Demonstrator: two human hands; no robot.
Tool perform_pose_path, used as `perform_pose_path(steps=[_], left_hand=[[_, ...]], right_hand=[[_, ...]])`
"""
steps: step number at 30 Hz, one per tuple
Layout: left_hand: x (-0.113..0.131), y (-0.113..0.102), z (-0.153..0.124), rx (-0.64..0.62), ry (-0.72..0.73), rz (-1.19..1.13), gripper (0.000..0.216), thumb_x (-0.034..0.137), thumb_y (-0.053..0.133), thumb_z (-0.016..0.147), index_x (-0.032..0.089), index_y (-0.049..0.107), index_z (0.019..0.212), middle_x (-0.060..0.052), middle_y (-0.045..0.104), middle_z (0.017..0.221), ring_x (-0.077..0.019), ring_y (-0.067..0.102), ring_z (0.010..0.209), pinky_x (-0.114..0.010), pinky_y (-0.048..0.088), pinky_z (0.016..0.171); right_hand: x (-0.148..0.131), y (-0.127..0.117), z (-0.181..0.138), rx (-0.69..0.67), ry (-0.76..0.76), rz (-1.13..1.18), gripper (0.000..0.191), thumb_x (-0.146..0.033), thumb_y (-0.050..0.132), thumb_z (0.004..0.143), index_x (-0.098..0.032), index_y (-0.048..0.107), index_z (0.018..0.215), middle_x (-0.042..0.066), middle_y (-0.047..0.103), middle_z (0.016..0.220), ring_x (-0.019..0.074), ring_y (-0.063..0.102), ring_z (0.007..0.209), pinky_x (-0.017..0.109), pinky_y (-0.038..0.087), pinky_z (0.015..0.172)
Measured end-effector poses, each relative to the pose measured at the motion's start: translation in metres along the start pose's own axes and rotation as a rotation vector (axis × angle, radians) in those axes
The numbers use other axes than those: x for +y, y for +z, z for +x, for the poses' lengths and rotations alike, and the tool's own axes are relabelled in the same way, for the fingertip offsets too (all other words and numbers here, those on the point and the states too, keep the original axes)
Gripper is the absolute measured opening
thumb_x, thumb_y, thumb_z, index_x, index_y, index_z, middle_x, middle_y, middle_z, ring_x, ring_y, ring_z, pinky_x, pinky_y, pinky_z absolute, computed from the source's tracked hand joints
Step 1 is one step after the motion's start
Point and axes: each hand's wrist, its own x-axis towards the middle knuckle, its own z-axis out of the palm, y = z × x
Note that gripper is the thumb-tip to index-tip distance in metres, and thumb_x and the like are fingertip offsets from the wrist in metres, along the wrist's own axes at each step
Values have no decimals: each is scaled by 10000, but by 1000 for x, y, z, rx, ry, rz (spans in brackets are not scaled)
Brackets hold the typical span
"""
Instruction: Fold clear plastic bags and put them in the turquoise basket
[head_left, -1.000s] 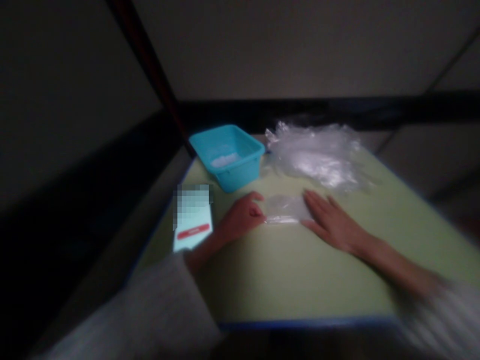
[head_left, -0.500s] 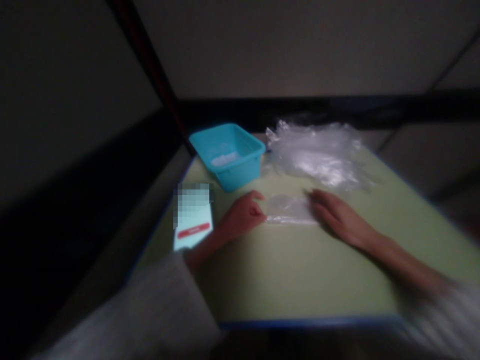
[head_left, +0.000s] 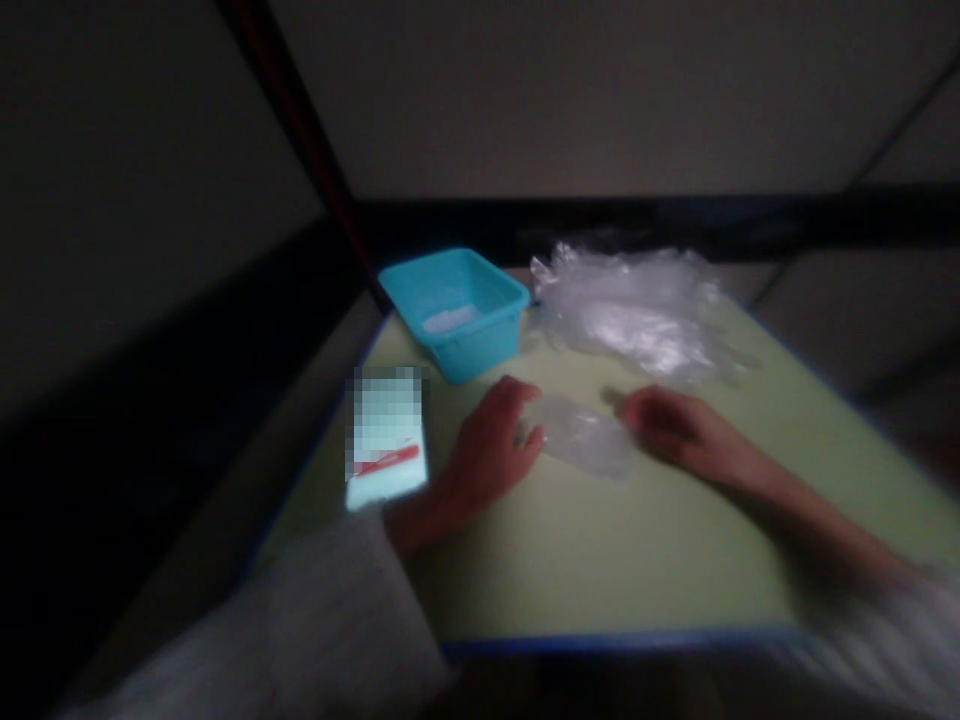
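A small clear plastic bag [head_left: 585, 437] lies slightly crumpled and slanted on the green table [head_left: 615, 560], between my two hands. My left hand [head_left: 495, 440] is at the bag's left end, thumb and fingers apart, with the bag's edge close to the gap. On the other side, my right hand [head_left: 671, 425] has curled fingers, its fingertips and thumb pinched together at the bag's upper right edge. Blur hides the exact contact there.
A turquoise plastic basket [head_left: 480, 350] with something white inside stands at the back left. Beside it, a heap of clear plastic bags [head_left: 630, 310] covers the back right. A lit phone [head_left: 386, 490] lies left of my left forearm. The table has a blue edge.
The bag was flat and straight; now it is slanted and more crumpled. My left hand's fingers have opened wider. My right hand has gone from lying flatter to curled fingers.
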Motion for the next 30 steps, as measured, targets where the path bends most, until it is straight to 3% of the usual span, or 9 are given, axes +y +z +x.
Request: perform_pose_path(steps=[4, 11, 19, 30], left_hand=[[19, -1, -11, -124, 211, -3, 285, 170, 527, 809, 155, 530, 1094, -120, 561, 1145, -241, 523, 1103, -378, 440, 956], [33, 0, -21, -438, 476, -9, 591, 386, 573, 833, 135, 416, 1344, -164, 374, 1462, -282, 313, 1370, -436, 277, 1125], [26, 3, -24, -570, 527, 19, 681, 575, 422, 886, 161, 326, 1419, -131, 290, 1516, -279, 188, 1424, -495, 158, 1159], [24, 5, -26, -589, 527, 46, 724, 609, 398, 882, 180, 272, 1451, -111, 216, 1544, -292, 112, 1439, -500, 136, 1160]], right_hand=[[-5, 5, 0, -128, -64, 58, 192, -187, 567, 773, -188, 555, 965, 69, 663, 923, 192, 647, 839, 358, 536, 776], [1, 3, 0, -90, -56, -58, 58, -231, 597, 768, -183, 563, 771, 16, 606, 730, 153, 583, 645, 292, 488, 599], [8, -3, 2, -140, -61, -112, 206, -350, 603, 785, -183, 532, 687, 5, 555, 665, 136, 504, 596, 275, 435, 560], [14, 2, 1, -92, -88, -199, 271, -392, 591, 799, -181, 502, 653, -10, 501, 614, 116, 434, 543, 244, 357, 497]])
